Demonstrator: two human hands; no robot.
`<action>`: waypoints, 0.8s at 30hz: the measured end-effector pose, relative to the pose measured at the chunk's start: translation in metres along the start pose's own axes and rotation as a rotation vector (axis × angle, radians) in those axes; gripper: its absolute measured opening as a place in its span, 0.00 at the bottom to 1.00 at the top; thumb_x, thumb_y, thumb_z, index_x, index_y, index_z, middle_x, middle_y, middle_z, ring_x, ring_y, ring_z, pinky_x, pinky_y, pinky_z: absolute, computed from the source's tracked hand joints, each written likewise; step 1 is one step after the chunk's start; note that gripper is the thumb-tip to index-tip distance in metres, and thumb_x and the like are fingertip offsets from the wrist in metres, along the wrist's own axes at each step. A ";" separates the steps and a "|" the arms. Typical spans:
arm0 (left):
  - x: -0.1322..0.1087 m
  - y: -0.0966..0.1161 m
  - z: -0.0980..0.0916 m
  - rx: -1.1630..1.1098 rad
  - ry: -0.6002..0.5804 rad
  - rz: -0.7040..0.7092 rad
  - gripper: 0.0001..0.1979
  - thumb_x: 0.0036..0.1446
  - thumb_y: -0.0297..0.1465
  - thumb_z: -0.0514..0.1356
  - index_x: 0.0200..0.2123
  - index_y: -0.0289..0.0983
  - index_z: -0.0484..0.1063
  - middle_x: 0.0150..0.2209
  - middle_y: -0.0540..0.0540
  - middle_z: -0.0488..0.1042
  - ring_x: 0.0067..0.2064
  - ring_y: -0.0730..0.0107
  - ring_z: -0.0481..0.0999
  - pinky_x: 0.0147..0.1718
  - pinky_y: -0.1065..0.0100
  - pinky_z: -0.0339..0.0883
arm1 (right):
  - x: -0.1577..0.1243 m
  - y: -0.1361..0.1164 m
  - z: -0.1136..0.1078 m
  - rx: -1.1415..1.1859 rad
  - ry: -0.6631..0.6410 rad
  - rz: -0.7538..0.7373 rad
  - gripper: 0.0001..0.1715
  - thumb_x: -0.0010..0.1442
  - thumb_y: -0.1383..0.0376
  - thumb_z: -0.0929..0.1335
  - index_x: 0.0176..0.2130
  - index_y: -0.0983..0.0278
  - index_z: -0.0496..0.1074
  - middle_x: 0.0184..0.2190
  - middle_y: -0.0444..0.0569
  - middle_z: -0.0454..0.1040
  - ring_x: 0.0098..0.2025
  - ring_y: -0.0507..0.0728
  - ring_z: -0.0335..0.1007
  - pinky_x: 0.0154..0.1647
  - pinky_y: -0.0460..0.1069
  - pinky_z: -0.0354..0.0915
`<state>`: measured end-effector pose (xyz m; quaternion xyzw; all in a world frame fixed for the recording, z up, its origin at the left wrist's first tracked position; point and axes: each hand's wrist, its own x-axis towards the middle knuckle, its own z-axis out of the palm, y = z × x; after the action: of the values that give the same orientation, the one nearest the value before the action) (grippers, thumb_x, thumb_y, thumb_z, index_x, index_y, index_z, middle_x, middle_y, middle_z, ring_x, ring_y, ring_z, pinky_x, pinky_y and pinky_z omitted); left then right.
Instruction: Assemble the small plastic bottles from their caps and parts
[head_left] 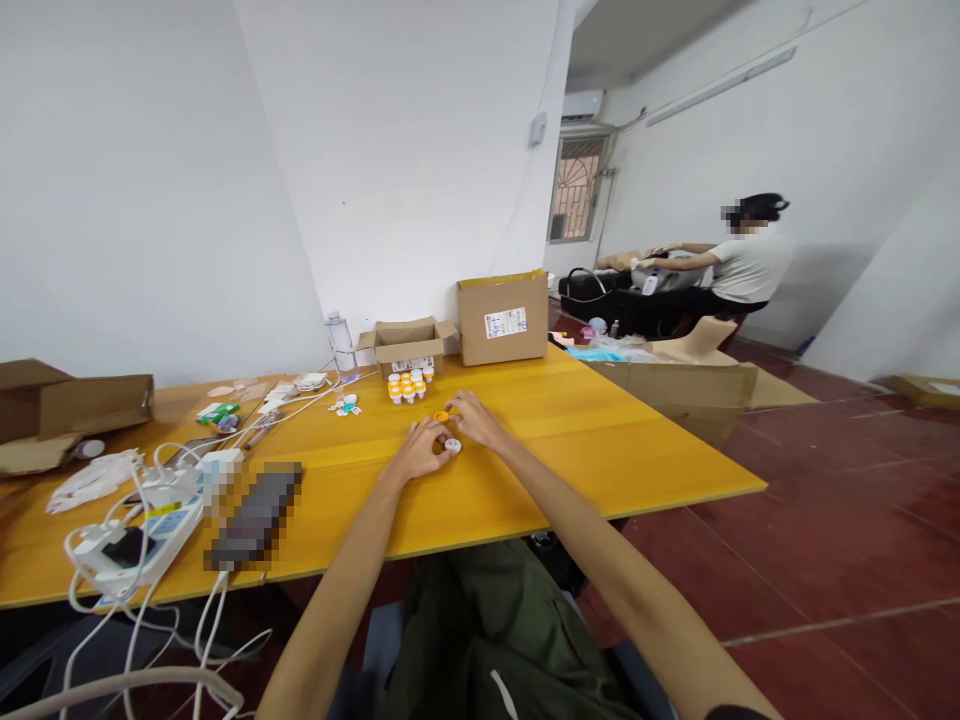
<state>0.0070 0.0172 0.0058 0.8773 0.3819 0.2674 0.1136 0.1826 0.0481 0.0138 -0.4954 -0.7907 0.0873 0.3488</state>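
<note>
Both my hands rest on the yellow table (600, 440) near its middle. My left hand (418, 450) has its fingers curled around a small white round container (452, 446). My right hand (474, 418) is closed, its fingertips pinching a small orange cap (442, 416) just above the white container. A cluster of several small orange-and-white bottles (409, 386) stands a little beyond my hands, in front of a small open cardboard box (407, 343).
A larger closed cardboard box (502, 318) and a clear water bottle (341, 346) stand at the table's far edge. Cables, a power strip (142, 540) and chargers crowd the left side, with an open box (67, 400) at far left. Another person (742, 262) works at the back right.
</note>
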 end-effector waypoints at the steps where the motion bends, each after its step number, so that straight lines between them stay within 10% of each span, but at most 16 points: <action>1: 0.000 0.001 -0.001 0.011 -0.002 -0.008 0.03 0.56 0.35 0.62 0.34 0.42 0.73 0.36 0.47 0.75 0.44 0.58 0.72 0.48 0.57 0.61 | 0.002 -0.001 0.001 -0.029 -0.022 -0.019 0.12 0.57 0.73 0.68 0.38 0.59 0.78 0.43 0.51 0.77 0.48 0.59 0.70 0.49 0.52 0.65; 15: 0.000 0.006 -0.001 0.075 0.059 -0.081 0.03 0.54 0.31 0.62 0.34 0.42 0.74 0.38 0.47 0.75 0.46 0.57 0.69 0.49 0.57 0.58 | -0.018 0.000 -0.002 -0.190 -0.069 -0.071 0.08 0.62 0.67 0.69 0.35 0.58 0.80 0.39 0.52 0.81 0.47 0.60 0.73 0.50 0.52 0.62; 24: -0.001 0.009 -0.003 0.084 0.027 -0.096 0.04 0.56 0.33 0.61 0.36 0.43 0.74 0.39 0.47 0.75 0.47 0.57 0.69 0.49 0.56 0.59 | -0.036 0.007 0.000 0.555 0.144 0.161 0.21 0.60 0.49 0.68 0.32 0.62 0.80 0.30 0.49 0.80 0.35 0.59 0.75 0.37 0.52 0.69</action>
<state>0.0104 0.0107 0.0116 0.8583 0.4360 0.2573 0.0840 0.1972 0.0212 -0.0062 -0.4472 -0.6682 0.2921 0.5179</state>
